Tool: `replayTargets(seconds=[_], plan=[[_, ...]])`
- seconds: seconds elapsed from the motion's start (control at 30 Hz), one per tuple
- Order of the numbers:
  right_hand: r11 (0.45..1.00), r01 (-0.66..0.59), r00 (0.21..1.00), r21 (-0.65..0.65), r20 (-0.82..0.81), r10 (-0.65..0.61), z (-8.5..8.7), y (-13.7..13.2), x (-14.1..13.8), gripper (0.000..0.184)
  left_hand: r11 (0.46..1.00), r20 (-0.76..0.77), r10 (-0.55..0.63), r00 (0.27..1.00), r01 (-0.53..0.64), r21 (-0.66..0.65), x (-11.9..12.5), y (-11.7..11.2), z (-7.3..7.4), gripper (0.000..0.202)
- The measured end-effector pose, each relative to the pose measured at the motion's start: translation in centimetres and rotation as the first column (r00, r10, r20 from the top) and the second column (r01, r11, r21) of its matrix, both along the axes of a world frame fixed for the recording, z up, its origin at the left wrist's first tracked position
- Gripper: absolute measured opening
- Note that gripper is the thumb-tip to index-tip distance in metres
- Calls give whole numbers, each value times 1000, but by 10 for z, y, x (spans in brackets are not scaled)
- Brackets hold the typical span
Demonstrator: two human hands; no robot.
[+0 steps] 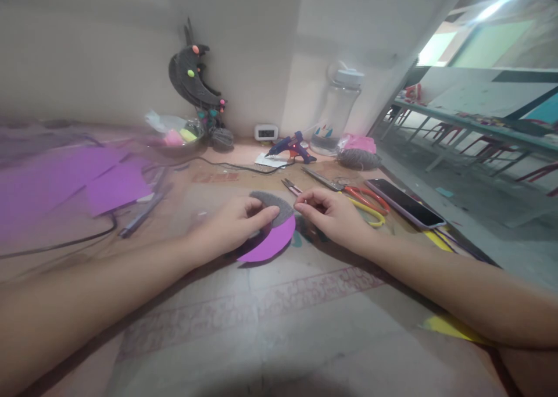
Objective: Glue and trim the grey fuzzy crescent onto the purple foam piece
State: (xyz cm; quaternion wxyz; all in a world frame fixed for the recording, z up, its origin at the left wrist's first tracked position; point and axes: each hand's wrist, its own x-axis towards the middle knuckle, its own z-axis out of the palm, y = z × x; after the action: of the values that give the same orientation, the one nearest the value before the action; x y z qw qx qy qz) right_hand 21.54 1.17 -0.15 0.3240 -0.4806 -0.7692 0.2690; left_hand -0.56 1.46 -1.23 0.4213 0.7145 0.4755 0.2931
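Observation:
My left hand (238,222) is closed on a purple paper crescent (272,241), thumb on top. Grey yarn (278,204) covers the crescent's upper part, while its lower part is bare purple. At the right tip of the grey part, my right hand (329,214) is closed in a pinch. Whatever lies between those fingertips is too small to make out. Close behind the right hand are scissors (364,199) with orange and yellow handles and a small pair of snips (291,185).
A blue glue gun (291,147) stands at the back beside a small clock (265,132) and a water bottle (339,109). Purple paper sheets (117,186) lie left, a phone (405,202) right. A dark crescent ornament (192,77) leans on the wall near a grey yarn ball (360,157).

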Motion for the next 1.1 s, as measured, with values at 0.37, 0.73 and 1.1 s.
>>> replayTargets(seconds=[0.37, 0.73, 1.1], plan=[[997, 39, 998, 61, -42, -36, -3, 8, 1, 17, 1000, -31, 6, 1000, -7, -23, 0, -1, 2, 45], [991, -56, 993, -124, -107, 43, 4, -8, -7, 21, 981, -105, 126, 986, -109, 160, 0, -3, 9, 43], [905, -149, 944, -398, -329, 11, 5, -13, -14, 26, 960, -244, 69, 967, 2, 281, 4, -10, 16, 46]])
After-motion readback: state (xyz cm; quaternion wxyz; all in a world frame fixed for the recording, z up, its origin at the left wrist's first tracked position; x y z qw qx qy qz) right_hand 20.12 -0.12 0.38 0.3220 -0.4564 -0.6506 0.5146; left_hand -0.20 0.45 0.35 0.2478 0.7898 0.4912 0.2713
